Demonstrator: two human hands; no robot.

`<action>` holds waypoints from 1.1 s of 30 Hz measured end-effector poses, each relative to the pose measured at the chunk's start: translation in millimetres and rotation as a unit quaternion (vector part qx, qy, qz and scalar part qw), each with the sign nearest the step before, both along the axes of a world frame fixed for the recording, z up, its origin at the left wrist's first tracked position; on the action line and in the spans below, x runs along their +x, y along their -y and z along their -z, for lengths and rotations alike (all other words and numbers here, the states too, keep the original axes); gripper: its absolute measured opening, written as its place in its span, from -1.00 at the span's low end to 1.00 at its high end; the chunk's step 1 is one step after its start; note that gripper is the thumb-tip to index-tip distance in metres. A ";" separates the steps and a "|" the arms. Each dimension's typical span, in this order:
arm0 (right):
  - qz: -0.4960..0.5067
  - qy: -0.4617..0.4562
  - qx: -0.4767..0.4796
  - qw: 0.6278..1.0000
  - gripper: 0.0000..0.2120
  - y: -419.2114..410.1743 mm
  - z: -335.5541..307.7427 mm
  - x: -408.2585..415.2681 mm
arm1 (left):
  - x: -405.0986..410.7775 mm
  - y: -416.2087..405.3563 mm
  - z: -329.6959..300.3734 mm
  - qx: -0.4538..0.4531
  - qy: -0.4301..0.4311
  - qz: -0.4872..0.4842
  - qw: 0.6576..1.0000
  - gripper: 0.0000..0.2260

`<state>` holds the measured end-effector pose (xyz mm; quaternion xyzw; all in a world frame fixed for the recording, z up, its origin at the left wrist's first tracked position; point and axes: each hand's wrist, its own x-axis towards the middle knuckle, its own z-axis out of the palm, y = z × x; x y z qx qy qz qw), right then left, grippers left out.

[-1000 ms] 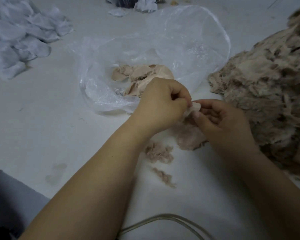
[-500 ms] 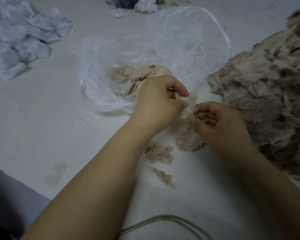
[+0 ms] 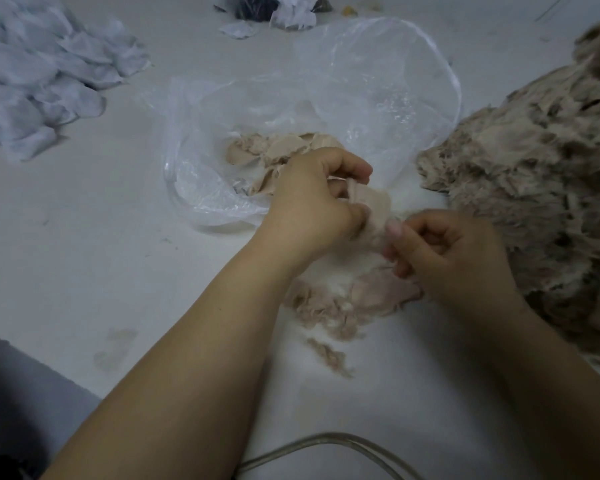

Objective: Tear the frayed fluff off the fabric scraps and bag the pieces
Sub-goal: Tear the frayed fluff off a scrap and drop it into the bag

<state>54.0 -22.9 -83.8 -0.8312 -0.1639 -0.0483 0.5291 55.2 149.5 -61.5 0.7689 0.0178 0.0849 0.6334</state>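
The left hand (image 3: pixel 312 199) pinches a beige scrap (image 3: pixel 373 206) between thumb and fingers, and the right hand (image 3: pixel 454 251) nips the scrap's lower, fuzzy edge with its fingertips (image 3: pixel 394 232). Both hands are closed on the same piece. The scrap runs from about 11 o'clock down to 5 o'clock between the two grips, so the tear looks to go along that line, with the right hand pulling away toward 5 (my reading, not something shown).

The bag (image 3: pixel 201 202) lies open at 11 o'clock from the left hand, its near rim just beside the wrist, with cleaned pieces (image 3: pixel 278 150) already inside. The left hand is plainly the nearer one for dropping the scrap in.

Torn fluff (image 3: pixel 329 313) sits on the table (image 3: pixel 101 254) at 6 o'clock, under the hands. The untrimmed heap (image 3: pixel 534 188) crowds in at 3 o'clock, just beside the right hand; toward 9 o'clock the table is open.
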 end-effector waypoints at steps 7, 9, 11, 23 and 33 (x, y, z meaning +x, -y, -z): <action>0.050 -0.084 0.096 0.991 -0.85 -1.5 12.7 10.1 | -4.7 -0.1 -2.6 0.035 -0.041 0.088 0.995 -0.55; 0.050 -0.056 0.100 0.992 -0.84 -0.8 13.1 11.2 | -4.2 -0.5 -3.1 0.056 -0.045 0.073 0.995 -0.59; 0.054 -0.041 0.090 0.994 -0.84 -0.8 12.4 11.0 | -3.0 -1.3 -2.5 0.066 -0.057 0.062 0.994 -0.68; 0.047 -0.041 0.081 0.995 -0.81 -1.7 10.7 8.0 | -7.8 1.1 -5.7 0.039 -0.101 0.117 0.987 -0.81; -0.001 -0.062 0.028 0.998 -0.75 -5.5 8.2 4.2 | -3.8 0.2 -1.6 0.029 -0.087 0.044 0.995 -0.74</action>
